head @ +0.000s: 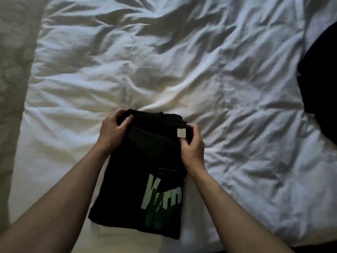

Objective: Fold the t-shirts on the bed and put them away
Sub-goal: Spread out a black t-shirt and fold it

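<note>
The black t-shirt (pixel 145 172) lies on the white bed (pixel 182 61) close to its near edge, already narrowed into a long strip with green lettering at the near end. The left hand (pixel 111 132) pinches the far left corner and the right hand (pixel 193 148) pinches the far right corner by the small white tag (pixel 181 133), each grip closed on cloth. The step in hand looks like the crosswise fold: the next move probably calls for lifting both corners together and bringing them toward the near hem, keeping the side edges lined up. Rumpled bedding spreads wide beyond and to either side, giving ample room. A dark garment (pixel 321 73), perhaps another shirt, lies well apart at the right edge.
</note>
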